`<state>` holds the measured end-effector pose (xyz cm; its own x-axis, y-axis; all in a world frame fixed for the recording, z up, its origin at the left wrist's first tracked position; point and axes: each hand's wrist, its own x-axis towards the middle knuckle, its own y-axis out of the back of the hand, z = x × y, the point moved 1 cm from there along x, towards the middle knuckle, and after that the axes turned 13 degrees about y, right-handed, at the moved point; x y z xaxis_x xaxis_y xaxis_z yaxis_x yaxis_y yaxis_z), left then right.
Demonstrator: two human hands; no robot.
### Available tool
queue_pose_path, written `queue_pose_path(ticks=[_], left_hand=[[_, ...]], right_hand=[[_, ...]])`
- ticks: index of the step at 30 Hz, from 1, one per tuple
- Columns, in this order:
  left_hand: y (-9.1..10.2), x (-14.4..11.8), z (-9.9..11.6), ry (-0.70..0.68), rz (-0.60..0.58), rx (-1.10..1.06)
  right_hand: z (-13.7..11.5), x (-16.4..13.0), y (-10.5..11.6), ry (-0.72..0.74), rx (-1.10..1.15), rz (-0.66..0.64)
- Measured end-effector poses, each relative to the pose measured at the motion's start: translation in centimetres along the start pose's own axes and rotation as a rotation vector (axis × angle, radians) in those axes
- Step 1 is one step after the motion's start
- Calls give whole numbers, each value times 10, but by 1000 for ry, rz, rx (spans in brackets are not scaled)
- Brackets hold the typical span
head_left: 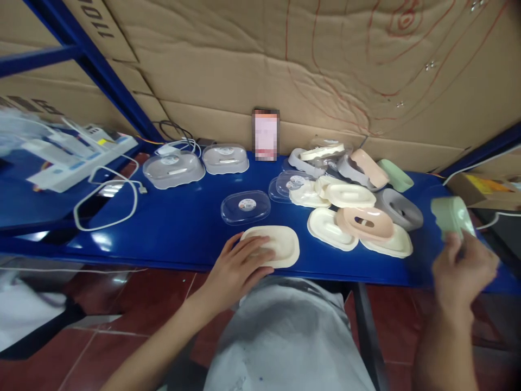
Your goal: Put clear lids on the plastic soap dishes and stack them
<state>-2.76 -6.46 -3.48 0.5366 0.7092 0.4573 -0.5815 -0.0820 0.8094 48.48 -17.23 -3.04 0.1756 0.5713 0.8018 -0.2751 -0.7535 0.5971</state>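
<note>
My left hand (244,263) rests on a cream oval soap dish tray (285,244) near the table's front edge, its fingers stretched out over the tray. Off to the right, my right hand (464,266) grips a pale green soap dish part (448,212), raised and tilted above the table. Just behind the cream tray lies a clear oval lid (232,212) with a round sticker. Between my hands is a loose group of soap dish parts, among them a peach one (345,220), a grey one (411,214) and a cream one (321,228).
Two grey soap dishes with clear lids (175,176) stand at the back left of the blue table (183,228). A phone-like upright screen (266,136) leans against the cardboard wall (220,70). White cables and a power strip (85,163) lie left; a cardboard box (488,198) is at right.
</note>
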Motion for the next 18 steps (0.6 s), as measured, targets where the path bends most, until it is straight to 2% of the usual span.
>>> queue_pose_path(ticks=[2, 4, 7, 11, 13, 15, 17, 18], left_hand=[[0, 7, 5, -10, 33, -30], [-3, 14, 11, -28, 59, -46], [-11, 24, 19, -54, 48, -61], [-19, 25, 21, -39, 6, -67], [-20, 22, 21, -35, 11, -86], [-19, 20, 23, -39, 25, -126], [-16, 19, 30, -50, 30, -176], [-14, 18, 34, -61, 28, -197]], right_hand=[[35, -14, -6, -52, -3, -113], [48, -21, -12, -74, 33, -222], [47, -13, -29, -72, 96, -288], [37, 19, -46, -4, 243, -297], [16, 31, -36, 49, 331, -217], [-26, 35, -12, 142, 447, -116], [-86, 28, 17, 327, 633, -155], [-118, 22, 32, 490, 727, -243]])
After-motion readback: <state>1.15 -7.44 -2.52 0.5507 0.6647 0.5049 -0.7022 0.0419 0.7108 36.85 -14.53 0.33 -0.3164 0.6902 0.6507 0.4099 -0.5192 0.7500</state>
